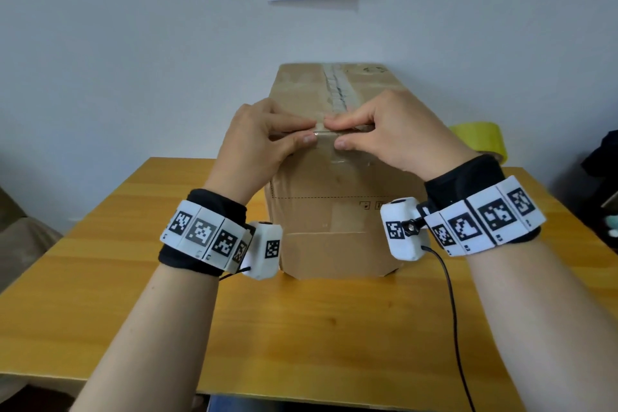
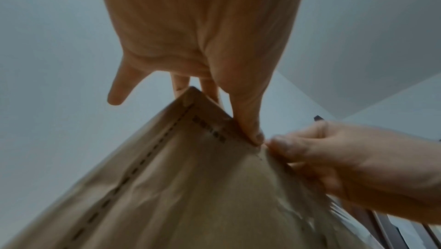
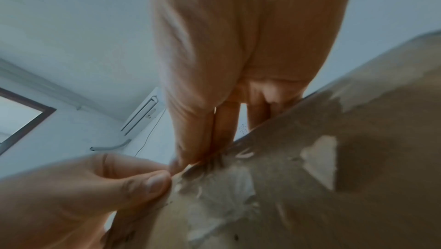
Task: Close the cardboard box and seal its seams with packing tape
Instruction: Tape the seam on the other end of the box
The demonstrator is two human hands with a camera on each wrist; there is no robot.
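Note:
A tall brown cardboard box (image 1: 334, 211) stands on the wooden table (image 1: 301, 344) with its top flaps down. A strip of clear tape (image 1: 337, 87) runs along the top centre seam and folds down onto the near face. My left hand (image 1: 311, 132) and right hand (image 1: 336, 133) meet at the near top edge, one on each side of the seam. Each pinches that edge, thumb on the front face and fingers on top. The left wrist view shows my left thumb (image 2: 256, 136) on the box (image 2: 179, 196). My right hand (image 3: 207, 145) grips the edge of the box (image 3: 334, 158).
A yellow roll of packing tape (image 1: 481, 140) stands on the table to the right of the box, partly behind my right wrist. A dark object (image 1: 602, 160) sits at the far right edge. A black cable (image 1: 451, 311) hangs from the right wrist camera.

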